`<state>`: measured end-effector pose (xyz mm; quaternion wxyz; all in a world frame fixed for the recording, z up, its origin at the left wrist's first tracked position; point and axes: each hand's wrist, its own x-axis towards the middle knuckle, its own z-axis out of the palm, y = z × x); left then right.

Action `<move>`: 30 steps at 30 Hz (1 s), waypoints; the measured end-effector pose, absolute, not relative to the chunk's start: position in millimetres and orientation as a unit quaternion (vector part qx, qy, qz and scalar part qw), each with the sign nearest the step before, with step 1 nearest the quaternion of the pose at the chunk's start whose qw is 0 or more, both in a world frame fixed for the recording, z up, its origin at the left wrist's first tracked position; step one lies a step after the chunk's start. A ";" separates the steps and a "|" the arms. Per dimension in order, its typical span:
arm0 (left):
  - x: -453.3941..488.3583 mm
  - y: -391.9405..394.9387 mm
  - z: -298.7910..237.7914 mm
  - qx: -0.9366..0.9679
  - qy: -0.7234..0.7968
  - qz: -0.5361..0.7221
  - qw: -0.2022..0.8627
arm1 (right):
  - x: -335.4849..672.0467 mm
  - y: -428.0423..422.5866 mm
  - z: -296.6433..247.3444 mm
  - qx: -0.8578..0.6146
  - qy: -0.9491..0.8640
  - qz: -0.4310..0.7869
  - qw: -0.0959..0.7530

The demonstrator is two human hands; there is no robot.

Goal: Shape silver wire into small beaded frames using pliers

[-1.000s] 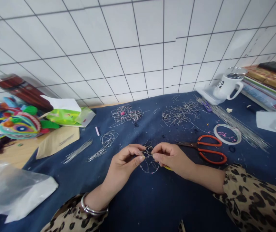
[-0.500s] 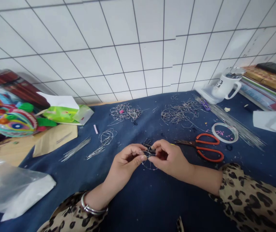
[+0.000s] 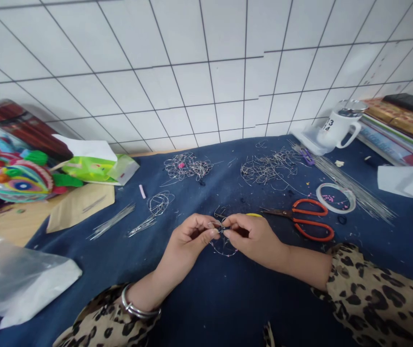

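Observation:
Near the middle of the blue cloth, my left hand (image 3: pixel 192 239) and my right hand (image 3: pixel 250 237) pinch one thin wire piece between thumbs and fingertips. That wire piece (image 3: pixel 224 254) is bent into loops, and a rounded part with tiny pink beads hangs below the fingers. Its upper part is largely hidden by the fingertips. Just behind the hands lie a few short wire bits (image 3: pixel 220 211). Part of something yellow (image 3: pixel 254 215) shows behind my right hand. Scissors with red handles (image 3: pixel 309 219) lie to the right, blades toward my hand.
Tangled wire loops (image 3: pixel 186 166) and a wire pile (image 3: pixel 269 166) lie farther back. Straight wires (image 3: pixel 351 180), a ring-shaped dish with pink beads (image 3: pixel 337 198) and a white mug (image 3: pixel 340 126) stand right. At left are cut wires (image 3: pixel 114 221), a plastic bag (image 3: pixel 21 279) and a dark red flask (image 3: pixel 21 127).
My right fingers have closed in on the wire, their tips lower and flatter than before. The beaded loop hangs slightly differently under the hands, and more of the yellow thing shows.

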<state>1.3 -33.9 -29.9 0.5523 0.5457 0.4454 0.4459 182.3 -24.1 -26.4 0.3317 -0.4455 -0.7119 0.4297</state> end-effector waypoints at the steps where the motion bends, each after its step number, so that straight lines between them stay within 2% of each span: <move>1: 1.3 -33.6 -29.7 0.547 0.445 0.445 0.552 | 182.5 -23.9 -25.9 -0.446 -0.708 0.435 0.332; 18: 3.5 -33.4 -29.9 0.546 0.446 0.425 0.568 | 177.5 -24.1 -24.6 -0.454 -0.685 0.458 0.338; 30: 3.6 -35.9 -31.1 0.530 0.446 0.440 0.572 | 176.5 -23.6 -24.9 -0.485 -0.684 0.426 0.340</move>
